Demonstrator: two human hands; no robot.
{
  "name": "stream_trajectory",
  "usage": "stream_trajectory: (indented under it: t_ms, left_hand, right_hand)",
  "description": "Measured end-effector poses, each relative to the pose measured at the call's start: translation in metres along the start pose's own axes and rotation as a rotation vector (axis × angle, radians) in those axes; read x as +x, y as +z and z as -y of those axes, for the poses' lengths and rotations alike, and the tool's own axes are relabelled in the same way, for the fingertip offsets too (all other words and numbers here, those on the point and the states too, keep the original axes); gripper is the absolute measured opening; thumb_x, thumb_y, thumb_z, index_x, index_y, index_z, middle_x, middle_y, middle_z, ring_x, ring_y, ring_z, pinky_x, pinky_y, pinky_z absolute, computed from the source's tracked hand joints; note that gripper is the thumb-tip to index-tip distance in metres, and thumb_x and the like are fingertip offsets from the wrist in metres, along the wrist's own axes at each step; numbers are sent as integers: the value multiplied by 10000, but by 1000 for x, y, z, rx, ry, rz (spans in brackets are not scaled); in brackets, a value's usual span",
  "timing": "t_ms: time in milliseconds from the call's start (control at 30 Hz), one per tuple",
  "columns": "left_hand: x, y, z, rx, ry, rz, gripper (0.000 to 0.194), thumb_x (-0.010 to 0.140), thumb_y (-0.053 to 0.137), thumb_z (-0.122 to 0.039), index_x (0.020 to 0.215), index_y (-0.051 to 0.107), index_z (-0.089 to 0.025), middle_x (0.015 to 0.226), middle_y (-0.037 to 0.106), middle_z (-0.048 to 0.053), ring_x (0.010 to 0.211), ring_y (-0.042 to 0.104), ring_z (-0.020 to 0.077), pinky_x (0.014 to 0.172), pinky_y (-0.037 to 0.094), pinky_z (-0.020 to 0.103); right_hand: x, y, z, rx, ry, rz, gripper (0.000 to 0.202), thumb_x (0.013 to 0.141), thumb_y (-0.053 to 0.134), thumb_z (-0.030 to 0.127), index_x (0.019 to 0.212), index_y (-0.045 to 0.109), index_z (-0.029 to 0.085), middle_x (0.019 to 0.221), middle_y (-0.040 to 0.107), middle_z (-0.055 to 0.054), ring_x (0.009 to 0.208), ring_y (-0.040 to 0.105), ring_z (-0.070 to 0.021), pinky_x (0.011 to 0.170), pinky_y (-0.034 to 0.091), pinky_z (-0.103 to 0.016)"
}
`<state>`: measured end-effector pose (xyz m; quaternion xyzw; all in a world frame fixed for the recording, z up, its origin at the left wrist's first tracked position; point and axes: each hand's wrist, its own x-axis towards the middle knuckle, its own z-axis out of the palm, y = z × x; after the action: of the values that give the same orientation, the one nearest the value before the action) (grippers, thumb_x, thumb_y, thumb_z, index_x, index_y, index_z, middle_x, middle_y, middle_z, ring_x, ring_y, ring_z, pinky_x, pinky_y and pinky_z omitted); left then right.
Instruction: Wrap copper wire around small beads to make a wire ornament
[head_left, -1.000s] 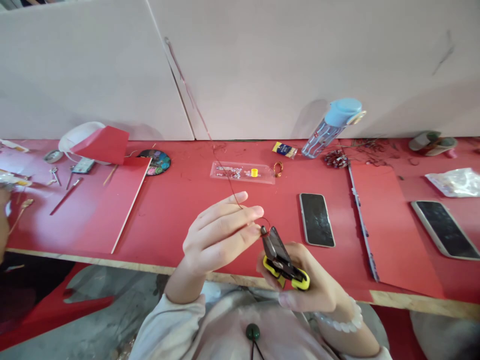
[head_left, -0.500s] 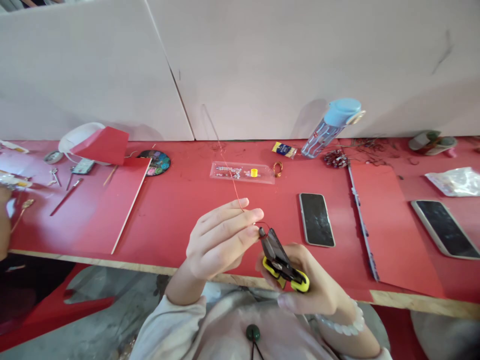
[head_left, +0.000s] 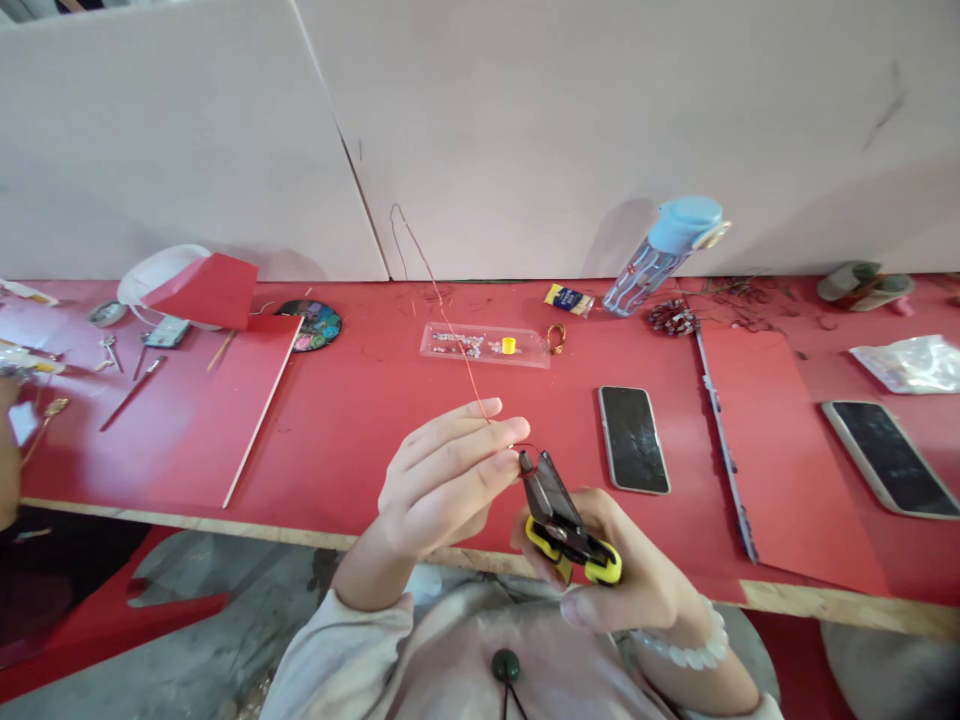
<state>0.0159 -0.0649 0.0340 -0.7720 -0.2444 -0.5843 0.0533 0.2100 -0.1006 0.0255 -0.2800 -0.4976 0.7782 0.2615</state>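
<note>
My left hand [head_left: 452, 478] pinches a thin reddish wire [head_left: 455, 335] between thumb and fingers. From the fingertips the wire rises away over the table and bends back at its far end; a short curved piece runs right from the fingers. My right hand [head_left: 626, 560] is wrapped round a pair of thread snips [head_left: 559, 520] with dark blades and yellow parts. Their blades point up and left, close to my left fingertips and the short wire curve. Whether the tips touch the wire I cannot tell. Beyond the hands lies a clear tray [head_left: 532, 354] of small beads.
A phone [head_left: 634, 440] lies right of my hands, with a blue-lidded bottle [head_left: 664, 255] behind it. Red boards [head_left: 255, 405] rest at left and right. A second phone [head_left: 890, 457] is at far right. A paint palette [head_left: 319, 326] sits back left. Part of another person's arm [head_left: 7, 450] shows at the left edge.
Both hands have shifted very slightly right with the wire and snips. The wire's far end, blurred before, now shows clearly as a bent hook.
</note>
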Motion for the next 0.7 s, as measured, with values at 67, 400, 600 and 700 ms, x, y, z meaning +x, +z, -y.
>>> stream_trajectory:
  t_ms: [67,400,600,700]
  left_hand:
    - [3,0,0,16,13,-4,104,972,571,-64,932,641,-130,1021,814,93,953,788,172,871,711,391]
    - [3,0,-2,79,14,-9,63,955,608,-61,926,647,-102,944,815,137,908,778,174,785,705,360]
    - [5,-2,-2,80,17,26,60,939,629,-47,909,636,-99,925,813,143,884,774,175,777,699,355]
    - [5,-2,-3,82,5,42,71,942,621,-47,907,634,-108,934,814,143,883,776,180,757,697,351]
  right_hand:
    - [0,0,-1,-3,-14,-7,193,539,651,192,683,522,202,632,502,39,551,379,-95,522,346,-249]
    - [-2,-3,-2,-60,-19,-21,202,549,645,202,721,538,194,644,525,23,579,416,-111,534,351,-253]
    - [-2,-3,-4,-98,-33,-25,204,561,619,184,743,529,195,659,530,27,589,432,-109,547,356,-248]
    - [-3,-2,-4,-151,-61,-41,189,585,600,178,752,515,197,663,526,33,579,428,-100,541,348,-240]
